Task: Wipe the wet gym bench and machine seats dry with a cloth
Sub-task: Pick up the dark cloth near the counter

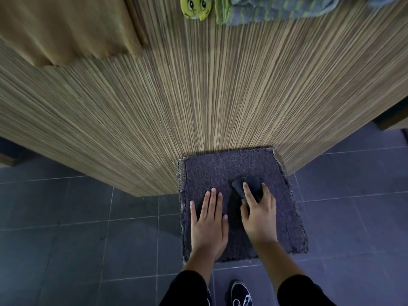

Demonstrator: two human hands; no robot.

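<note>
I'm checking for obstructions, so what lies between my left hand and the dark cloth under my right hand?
In the head view, only bare grey carpet mat separates the left hand from the dark cloth that the right hand grips.

You're getting a dim, bluish picture: the floor [66, 217] is sitting in murk while soft light is falling from the upper frame onto the wooden panel [198, 96]. Your wide lens is bending the edges, the top is smearing, and your hands are casting faint shadows.
</note>
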